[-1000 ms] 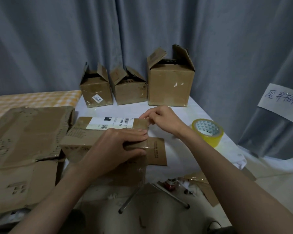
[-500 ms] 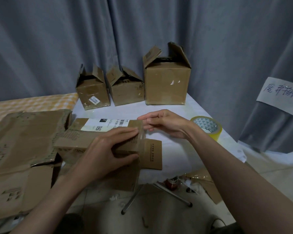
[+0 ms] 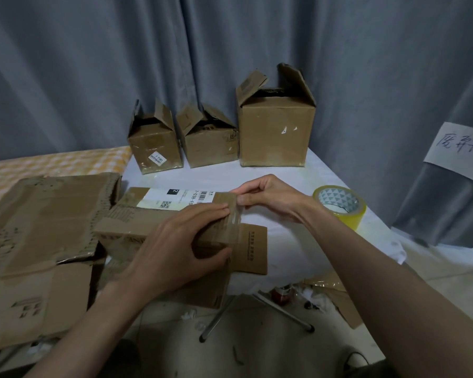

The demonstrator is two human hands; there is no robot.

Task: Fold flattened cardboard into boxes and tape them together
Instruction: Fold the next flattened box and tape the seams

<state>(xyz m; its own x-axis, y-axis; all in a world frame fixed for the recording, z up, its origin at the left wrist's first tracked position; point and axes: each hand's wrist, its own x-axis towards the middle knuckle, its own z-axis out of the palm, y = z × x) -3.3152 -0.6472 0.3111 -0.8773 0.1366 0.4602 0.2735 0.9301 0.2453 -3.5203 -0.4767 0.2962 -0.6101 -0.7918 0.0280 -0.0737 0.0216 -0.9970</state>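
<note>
Since 1 second ago I'm drawing my right hand (image 3: pixel 268 199) rightward, pinching tape; my left hand (image 3: pixel 180 246) is gripping the box (image 3: pixel 159 216) at the table's (image 3: pixel 292 241) front. Taping's underway; next, I judge, pressing it flat.

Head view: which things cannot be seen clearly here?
- Tape strip at the box: clear, hard to trace; left hand covers part.
- What the right hand pinches: hidden by fingers.
- Shipping label text: too small.
- Paper note: cut by the right edge.
- Back boxes' insides: hidden by flaps.
</note>
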